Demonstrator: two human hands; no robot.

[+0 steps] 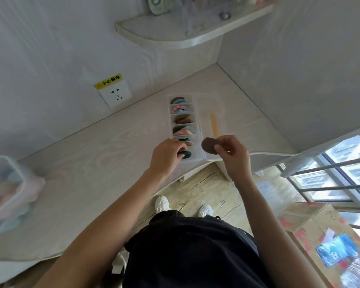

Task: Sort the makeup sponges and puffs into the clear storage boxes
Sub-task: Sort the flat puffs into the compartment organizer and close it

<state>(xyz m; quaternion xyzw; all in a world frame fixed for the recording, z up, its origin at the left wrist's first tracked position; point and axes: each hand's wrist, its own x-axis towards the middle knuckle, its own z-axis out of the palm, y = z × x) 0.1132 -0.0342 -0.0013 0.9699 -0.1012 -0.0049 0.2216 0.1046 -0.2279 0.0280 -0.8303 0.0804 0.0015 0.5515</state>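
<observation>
A long clear storage box [199, 129] with several compartments lies on the pale wooden desk, each compartment filled with upright puffs in brown, pink, blue and dark green. My left hand [166, 155] reaches into the nearest compartment, its fingers curled round a dark green puff [185, 154]. My right hand [231, 153] hovers just right of the box and pinches a brown puff [209, 145] between thumb and fingers.
A second clear box [3, 196] with pastel sponges stands at the desk's left edge. A yellow strip [213, 123] lies right of the long box. A wall socket [114, 94] is behind; a shelf [175, 34] hangs above. A cardboard box [320, 231] sits on the floor at right.
</observation>
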